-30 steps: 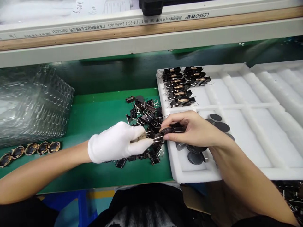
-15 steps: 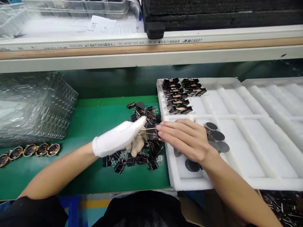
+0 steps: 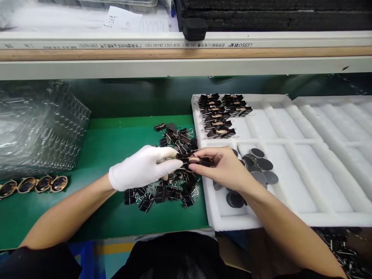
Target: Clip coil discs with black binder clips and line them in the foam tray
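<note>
My left hand (image 3: 145,167), in a white glove, pinches a black binder clip (image 3: 182,156) between thumb and fingers. That clip meets the left side of a small tan-edged round piece (image 3: 194,159), whose kind I cannot make out. Bare fingers of my right hand (image 3: 228,167) close on this piece from the right. Another black binder clip (image 3: 205,161) sits at its right side, partly covered by the fingers. Beneath both hands spreads a pile of loose black binder clips (image 3: 160,194) on the green work surface (image 3: 101,209).
Right of the pile, a white foam tray (image 3: 213,215) bears rows of clipped tan-edged pieces (image 3: 217,124) and dark round discs (image 3: 264,164). Sunglasses (image 3: 43,183) lie at left, near stacked clear plastic trays (image 3: 37,135). A shelf edge (image 3: 145,66) crosses above.
My left hand has turned from an edge-on pose to a back-up pinch on the clip. Both hands now hold the piece level, its tan edge showing; the right fingers have curled in.
</note>
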`<state>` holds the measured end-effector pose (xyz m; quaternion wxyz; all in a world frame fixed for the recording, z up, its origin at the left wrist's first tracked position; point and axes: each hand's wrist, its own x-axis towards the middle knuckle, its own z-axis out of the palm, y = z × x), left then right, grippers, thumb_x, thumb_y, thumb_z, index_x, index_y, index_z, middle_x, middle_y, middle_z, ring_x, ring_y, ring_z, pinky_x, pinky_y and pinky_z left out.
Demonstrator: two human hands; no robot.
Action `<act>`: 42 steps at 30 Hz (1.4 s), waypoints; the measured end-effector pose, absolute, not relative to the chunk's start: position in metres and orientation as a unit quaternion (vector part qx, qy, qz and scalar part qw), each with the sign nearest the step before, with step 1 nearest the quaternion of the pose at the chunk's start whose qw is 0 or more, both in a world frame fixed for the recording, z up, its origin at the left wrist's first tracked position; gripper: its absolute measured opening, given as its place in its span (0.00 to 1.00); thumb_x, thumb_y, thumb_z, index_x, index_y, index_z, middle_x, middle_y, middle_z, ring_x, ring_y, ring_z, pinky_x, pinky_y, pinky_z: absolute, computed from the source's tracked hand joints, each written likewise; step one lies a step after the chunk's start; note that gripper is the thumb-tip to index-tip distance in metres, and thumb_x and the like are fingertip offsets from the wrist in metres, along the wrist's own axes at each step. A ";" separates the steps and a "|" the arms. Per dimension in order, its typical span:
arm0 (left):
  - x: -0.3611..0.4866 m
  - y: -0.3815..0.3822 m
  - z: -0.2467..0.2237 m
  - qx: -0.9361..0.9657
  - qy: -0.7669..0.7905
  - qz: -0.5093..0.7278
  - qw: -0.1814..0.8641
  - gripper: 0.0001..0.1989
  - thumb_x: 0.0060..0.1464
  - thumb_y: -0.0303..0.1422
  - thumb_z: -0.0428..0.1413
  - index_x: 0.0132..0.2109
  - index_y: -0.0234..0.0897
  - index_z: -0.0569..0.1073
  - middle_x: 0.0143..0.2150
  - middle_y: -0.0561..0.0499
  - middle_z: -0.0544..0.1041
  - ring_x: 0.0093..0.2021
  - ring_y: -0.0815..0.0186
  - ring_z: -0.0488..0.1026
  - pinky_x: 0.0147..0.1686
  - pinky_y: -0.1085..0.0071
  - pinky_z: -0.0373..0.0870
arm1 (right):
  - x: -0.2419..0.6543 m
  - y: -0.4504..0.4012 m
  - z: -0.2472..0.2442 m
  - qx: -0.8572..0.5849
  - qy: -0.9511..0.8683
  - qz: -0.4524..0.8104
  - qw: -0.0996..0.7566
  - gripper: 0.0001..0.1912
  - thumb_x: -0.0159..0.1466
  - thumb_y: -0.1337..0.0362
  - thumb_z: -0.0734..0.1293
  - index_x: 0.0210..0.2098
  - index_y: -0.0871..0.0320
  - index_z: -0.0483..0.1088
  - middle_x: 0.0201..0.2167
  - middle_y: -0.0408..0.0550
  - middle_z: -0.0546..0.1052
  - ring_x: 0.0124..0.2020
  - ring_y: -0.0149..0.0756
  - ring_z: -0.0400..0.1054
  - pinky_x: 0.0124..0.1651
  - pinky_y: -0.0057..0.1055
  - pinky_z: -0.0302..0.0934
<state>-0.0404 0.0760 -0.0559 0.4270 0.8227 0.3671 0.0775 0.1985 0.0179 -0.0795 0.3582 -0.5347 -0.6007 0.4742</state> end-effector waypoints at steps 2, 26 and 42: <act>-0.041 0.075 -0.057 0.823 0.359 0.074 0.434 0.17 0.68 0.48 0.51 0.42 0.40 0.75 0.24 0.61 0.77 0.24 0.71 0.71 0.29 0.74 0.66 | 0.196 0.017 -0.081 -0.542 -0.603 0.463 0.359 0.09 0.60 0.57 0.76 0.36 0.55 0.82 0.34 0.47 0.84 0.34 0.41 0.77 0.35 0.35 0.69; -0.040 0.070 -0.045 0.821 0.344 0.060 0.452 0.17 0.69 0.42 0.50 0.33 0.40 0.70 0.21 0.63 0.78 0.27 0.72 0.76 0.35 0.75 0.69 | 0.186 0.012 -0.077 -0.506 -0.604 0.441 0.428 0.08 0.62 0.60 0.73 0.28 0.58 0.78 0.26 0.42 0.78 0.28 0.31 0.69 0.34 0.29 0.62; -0.039 0.068 -0.040 0.801 0.384 0.015 0.459 0.20 0.69 0.47 0.49 0.32 0.41 0.71 0.19 0.62 0.77 0.27 0.70 0.75 0.34 0.74 0.69 | 0.192 0.012 -0.077 -0.494 -0.635 0.469 0.364 0.08 0.66 0.59 0.71 0.35 0.56 0.80 0.32 0.45 0.81 0.33 0.35 0.72 0.36 0.32 0.63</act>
